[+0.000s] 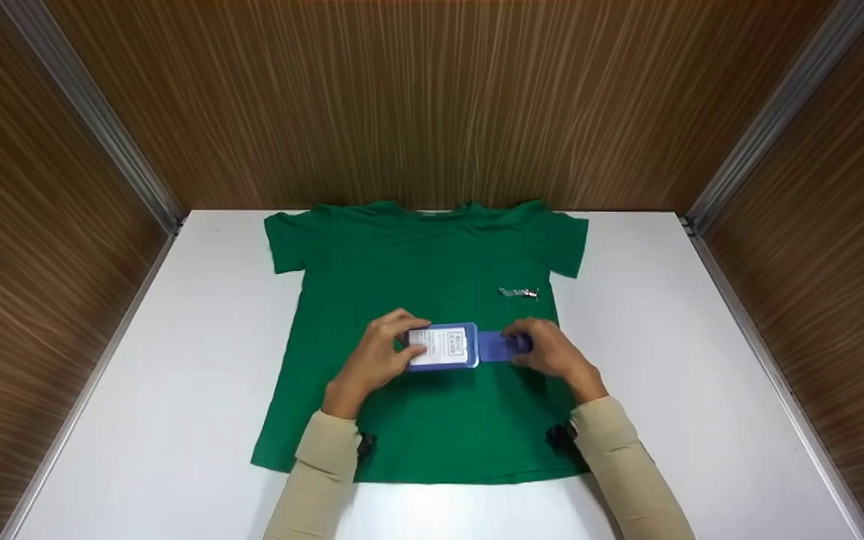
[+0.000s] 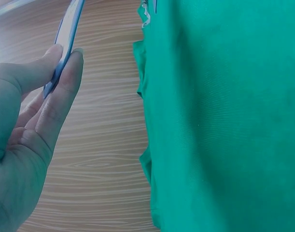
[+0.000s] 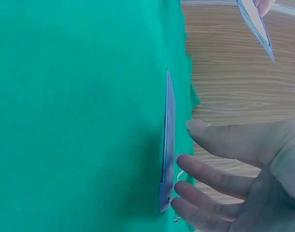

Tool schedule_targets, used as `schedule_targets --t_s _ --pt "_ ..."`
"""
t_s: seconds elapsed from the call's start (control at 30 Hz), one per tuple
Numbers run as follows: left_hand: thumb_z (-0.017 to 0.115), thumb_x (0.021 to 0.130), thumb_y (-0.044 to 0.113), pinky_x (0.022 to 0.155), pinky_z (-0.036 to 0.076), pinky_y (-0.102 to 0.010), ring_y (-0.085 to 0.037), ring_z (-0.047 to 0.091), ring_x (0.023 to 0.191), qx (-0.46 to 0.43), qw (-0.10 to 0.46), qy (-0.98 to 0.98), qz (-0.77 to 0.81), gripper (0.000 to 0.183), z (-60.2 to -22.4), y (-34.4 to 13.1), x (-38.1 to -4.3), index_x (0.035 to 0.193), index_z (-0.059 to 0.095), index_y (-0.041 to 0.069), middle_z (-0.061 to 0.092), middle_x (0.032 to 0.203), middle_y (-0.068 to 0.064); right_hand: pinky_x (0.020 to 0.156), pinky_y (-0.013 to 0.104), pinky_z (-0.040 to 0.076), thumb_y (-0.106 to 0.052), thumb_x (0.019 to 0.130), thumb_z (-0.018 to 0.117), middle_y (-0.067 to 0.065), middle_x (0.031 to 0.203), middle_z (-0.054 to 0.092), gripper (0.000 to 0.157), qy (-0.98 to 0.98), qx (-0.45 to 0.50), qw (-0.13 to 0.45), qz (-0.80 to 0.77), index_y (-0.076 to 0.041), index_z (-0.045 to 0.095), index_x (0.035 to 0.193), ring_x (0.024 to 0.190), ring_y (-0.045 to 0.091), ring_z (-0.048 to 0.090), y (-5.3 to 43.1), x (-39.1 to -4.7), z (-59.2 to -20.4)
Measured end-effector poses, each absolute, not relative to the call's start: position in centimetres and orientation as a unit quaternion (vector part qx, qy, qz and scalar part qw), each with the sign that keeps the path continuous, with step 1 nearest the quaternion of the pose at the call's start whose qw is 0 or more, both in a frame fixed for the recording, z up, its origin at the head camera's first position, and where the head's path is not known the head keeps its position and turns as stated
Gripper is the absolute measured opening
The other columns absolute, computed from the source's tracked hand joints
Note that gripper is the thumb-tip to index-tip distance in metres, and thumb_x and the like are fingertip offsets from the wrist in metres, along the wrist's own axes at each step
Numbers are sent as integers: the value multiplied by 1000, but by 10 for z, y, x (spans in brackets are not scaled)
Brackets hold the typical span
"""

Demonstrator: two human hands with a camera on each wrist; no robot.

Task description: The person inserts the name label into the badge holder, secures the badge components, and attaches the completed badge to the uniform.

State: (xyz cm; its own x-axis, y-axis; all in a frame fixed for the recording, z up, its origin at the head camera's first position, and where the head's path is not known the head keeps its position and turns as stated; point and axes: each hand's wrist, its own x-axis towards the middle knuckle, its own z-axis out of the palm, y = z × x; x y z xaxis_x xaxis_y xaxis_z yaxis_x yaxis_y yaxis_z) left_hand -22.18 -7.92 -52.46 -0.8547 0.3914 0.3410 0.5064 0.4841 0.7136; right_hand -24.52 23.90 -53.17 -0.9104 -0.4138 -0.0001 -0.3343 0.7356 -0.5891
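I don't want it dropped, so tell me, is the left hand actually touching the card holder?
Touching: the left wrist view shows the left hand pinching the card holder between its thumb and fingers.

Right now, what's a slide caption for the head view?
Over a green shirt, left hand pinches a blue card holder; right hand is at a blue piece.

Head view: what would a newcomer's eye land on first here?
Most likely the bright green T-shirt, spread on the white table. Next, over its middle, the blue card holder with a white card, held between the left hand's fingers, and a blue piece at the right hand. Beyond that piece, a small shiny item lies on the shirt.
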Motion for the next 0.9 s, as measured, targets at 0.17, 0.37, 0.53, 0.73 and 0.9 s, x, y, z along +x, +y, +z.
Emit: schedule_targets --t_s 0.17,0.37,0.53,0.73,0.9 --pt "75 95 11 85 58 -41 -17 64 94 -257 62 -861 -435 31 -525 -79 -222 126 73 6 69 114 -9 104 63 50 5 85 77 25 125 68 35 932 -196 60 -299 2 72 120 118 43 63 239 -245 -534" --pt "75 95 10 86 58 -42 -17 63 94 -254 58 -859 -441 32 -524 -79 -221 126 73 6 69 114 -9 105 64 49 6 83 78 26 124 67 36 939 -183 55 -287 1 73 119 121 45 60 239 -246 -536" --pt "75 95 10 85 58 -40 -16 62 94 -253 59 -860 -440 32 -524 -79 -222 126 73 6 69 115 -9 104 66 49 7 82 79 27 125 66 37 941 -185 48 -280 1 73 118 122 47 59 241 -247 -538" --pt "75 95 10 86 58 -44 -18 62 94 -250 54 -860 -443 32 -524 -79 -222 126 73 6 69 115 -9 105 66 49 6 81 80 25 124 66 40 945 -180 53 -268 -1 73 120 121 45 57 242 -245 -537" --pt "74 95 10 87 58 -45 -19 62 94 -249 52 -859 -444 32 -524 -79 -222 126 73 7 69 115 -10 103 64 51 6 79 82 24 122 66 43 947 -180 58 -260 -2 74 121 117 42 57 242 -246 -537"
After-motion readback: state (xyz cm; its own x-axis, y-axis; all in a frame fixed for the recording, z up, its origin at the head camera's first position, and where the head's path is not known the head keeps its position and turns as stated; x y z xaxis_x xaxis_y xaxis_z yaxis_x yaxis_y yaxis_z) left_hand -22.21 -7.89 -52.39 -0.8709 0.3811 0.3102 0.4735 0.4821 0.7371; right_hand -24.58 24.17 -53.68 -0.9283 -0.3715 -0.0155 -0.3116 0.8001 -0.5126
